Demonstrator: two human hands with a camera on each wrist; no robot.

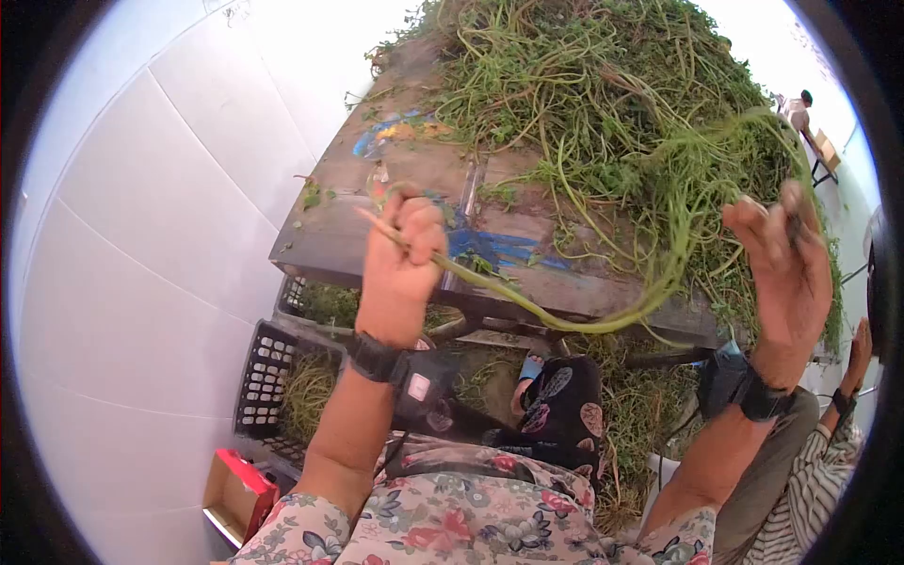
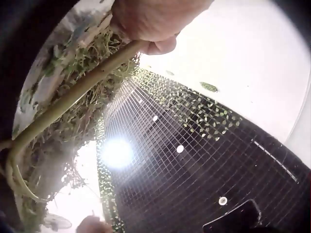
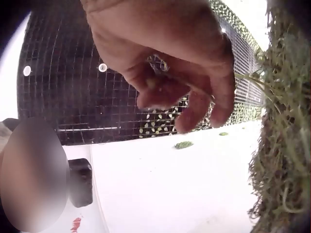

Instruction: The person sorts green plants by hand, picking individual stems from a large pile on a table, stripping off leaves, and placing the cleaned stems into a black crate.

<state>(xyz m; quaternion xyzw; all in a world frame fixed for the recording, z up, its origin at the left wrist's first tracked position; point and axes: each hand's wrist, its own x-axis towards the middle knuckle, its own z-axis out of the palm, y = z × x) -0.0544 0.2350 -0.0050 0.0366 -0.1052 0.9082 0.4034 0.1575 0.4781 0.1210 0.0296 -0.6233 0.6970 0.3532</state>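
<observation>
Head view: 1 stem (image 1: pixel 508 297) gripped by left hand (image 1: pixel 400 268); hold of right hand (image 1: pixel 782 268) cannot be told. Pile (image 1: pixel 603 104) on tabletop (image 1: pixel 377 212) judged mostly unsorted.

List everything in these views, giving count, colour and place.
long green plant stem: one, yellow-green, curving between both hands.
heap of tangled plant stems: one, green, on the table.
worn wooden table: one, brown with blue smears, ahead.
black plastic lattice crates: at least two, black, under the table.
red cardboard box: one, red, lower left on the floor.
white tiled floor: white, left.
black wire mesh: one, black, behind the hands in the wrist views.
striped sleeve of a second person: one, right edge.
left hand: grips the stem's thick end.
right hand: pinches the thin end.
</observation>
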